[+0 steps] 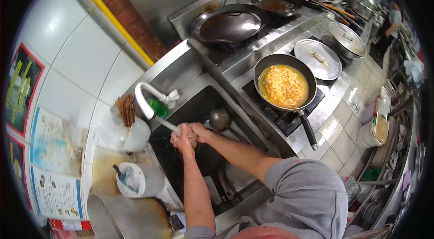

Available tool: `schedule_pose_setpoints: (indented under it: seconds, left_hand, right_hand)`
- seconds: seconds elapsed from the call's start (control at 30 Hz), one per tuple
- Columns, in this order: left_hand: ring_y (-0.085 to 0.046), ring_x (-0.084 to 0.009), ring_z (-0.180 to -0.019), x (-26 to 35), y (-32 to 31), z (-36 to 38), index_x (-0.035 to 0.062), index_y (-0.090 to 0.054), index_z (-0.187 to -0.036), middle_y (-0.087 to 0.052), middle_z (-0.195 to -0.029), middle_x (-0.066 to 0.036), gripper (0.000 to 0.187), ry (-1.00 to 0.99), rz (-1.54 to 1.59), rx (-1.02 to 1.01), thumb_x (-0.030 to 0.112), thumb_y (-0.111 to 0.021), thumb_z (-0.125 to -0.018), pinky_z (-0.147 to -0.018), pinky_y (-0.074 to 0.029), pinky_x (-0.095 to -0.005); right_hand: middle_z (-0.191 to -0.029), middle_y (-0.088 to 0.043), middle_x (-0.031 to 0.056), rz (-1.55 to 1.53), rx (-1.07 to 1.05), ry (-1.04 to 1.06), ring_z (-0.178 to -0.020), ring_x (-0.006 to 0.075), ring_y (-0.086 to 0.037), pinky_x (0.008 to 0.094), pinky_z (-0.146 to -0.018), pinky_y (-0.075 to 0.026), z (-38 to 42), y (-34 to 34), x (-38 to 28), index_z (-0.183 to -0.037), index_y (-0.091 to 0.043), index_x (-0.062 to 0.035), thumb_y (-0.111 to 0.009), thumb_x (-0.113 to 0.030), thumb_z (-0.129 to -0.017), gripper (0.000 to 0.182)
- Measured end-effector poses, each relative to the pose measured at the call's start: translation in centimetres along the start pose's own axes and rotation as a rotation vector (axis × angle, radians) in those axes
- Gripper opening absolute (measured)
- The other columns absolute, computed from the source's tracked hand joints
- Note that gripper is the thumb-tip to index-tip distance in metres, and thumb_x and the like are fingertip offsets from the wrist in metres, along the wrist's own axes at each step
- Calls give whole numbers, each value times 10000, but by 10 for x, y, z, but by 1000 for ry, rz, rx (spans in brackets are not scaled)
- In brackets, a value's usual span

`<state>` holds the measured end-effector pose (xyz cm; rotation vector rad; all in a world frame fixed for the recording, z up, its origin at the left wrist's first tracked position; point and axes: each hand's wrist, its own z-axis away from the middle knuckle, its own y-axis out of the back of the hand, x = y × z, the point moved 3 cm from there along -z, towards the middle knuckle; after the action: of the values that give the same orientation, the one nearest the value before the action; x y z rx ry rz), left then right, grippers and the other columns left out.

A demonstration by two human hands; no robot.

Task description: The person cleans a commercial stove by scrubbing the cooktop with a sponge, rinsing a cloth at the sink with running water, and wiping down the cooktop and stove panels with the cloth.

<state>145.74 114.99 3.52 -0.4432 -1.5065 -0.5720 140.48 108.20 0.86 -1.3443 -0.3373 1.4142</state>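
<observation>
Under the white faucet [143, 100], my left hand [181, 140] and my right hand [199, 132] are pressed together over the sink [199, 103]. Water from the spout runs onto them. Fingers of both hands are closed around each other or around something pale; I cannot make out what, if anything, lies between them. A ladle [219, 119] rests in the sink just beyond my right hand. Below my forearms, utensils with handles [224, 185] lie in the basin, partly hidden by my arms.
Right of the sink, a black frying pan [308, 131] with shredded orange-yellow food [285, 86] sits on a burner beside a metal lid [318, 59]. A large wok [228, 24] stands behind. Left are a white tub [135, 180] and a big pot [106, 216]. A person [392, 24] stands far right.
</observation>
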Motion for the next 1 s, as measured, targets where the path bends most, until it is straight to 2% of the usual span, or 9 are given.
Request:
schedule_pose_setpoints:
  seconds: [0.03,0.17,0.23,0.3,0.5,0.57,0.77,0.9,1.0]
  left_hand:
    - [-601,-166,-775,-8,5,-4,62,-572,-1010,-605,-911,-56,322,192,528,-84,297,-654,-806,-702,-494,-314]
    - [-602,-185,-831,45,-7,22,26,-519,-1118,-602,-910,-75,349,223,713,-281,256,-574,-861,-738,-493,-325]
    - [-592,-145,-819,45,0,19,32,-553,-1063,-601,-930,-79,306,109,674,-86,195,-636,-818,-706,-482,-278]
    - [-594,-142,-781,49,5,16,17,-551,-1034,-597,-888,-71,278,86,556,-107,113,-643,-789,-673,-484,-274]
    - [-557,-144,-625,27,13,0,37,-572,-800,-574,-715,-39,81,112,254,-158,53,-634,-751,-556,-453,-268]
    - [-560,-152,-626,21,14,-8,24,-571,-807,-578,-723,-51,108,147,178,-110,70,-639,-738,-554,-451,-281]
    - [-549,-167,-624,1,13,-21,-1,-560,-842,-578,-716,-85,145,101,-268,16,90,-608,-740,-581,-454,-313]
    - [-576,-174,-672,-47,21,-29,47,-557,-906,-601,-769,-61,244,-114,-315,297,244,-633,-783,-613,-457,-348]
    - [-558,-174,-818,-44,30,-2,102,-539,-1026,-572,-918,-15,196,444,342,82,188,-527,-850,-667,-449,-334]
  right_hand:
    - [-740,-590,27,207,-76,100,-651,143,-568,295,-557,-463,2,-13,-2,-821,-613,-62,-482,-189,-863,187]
    - [-832,-581,23,721,-320,393,-812,148,-552,305,-680,-446,-4,-24,-20,-851,-592,-60,-547,-168,-791,131]
    - [-1067,-574,45,126,-431,30,-1016,201,-528,353,-863,-410,33,-34,-35,-1055,-548,-74,-592,-299,-784,355]
    - [-1151,-528,100,133,-338,-445,-1058,336,-500,613,-874,-316,46,-18,-35,-1106,-514,-88,-605,-341,-803,404]
    - [-788,-586,54,515,-546,-496,-750,228,-578,425,-664,-456,5,-6,7,-925,-553,-78,-654,-124,-696,254]
    - [-632,-519,13,718,-209,-463,-606,154,-530,383,-560,-449,2,-5,13,-821,-554,-70,-620,-53,-656,179]
    - [-949,-625,157,1588,236,290,-900,317,-605,446,-739,-469,10,-15,22,-1034,-544,-42,-599,-215,-735,350]
    - [-1066,-587,170,1399,124,431,-987,323,-567,382,-816,-445,-7,3,18,-1162,-454,-77,-611,-335,-754,508]
    - [-950,-596,85,1088,-64,64,-865,213,-582,336,-688,-459,-4,4,-22,-1118,-469,-62,-731,-212,-666,543]
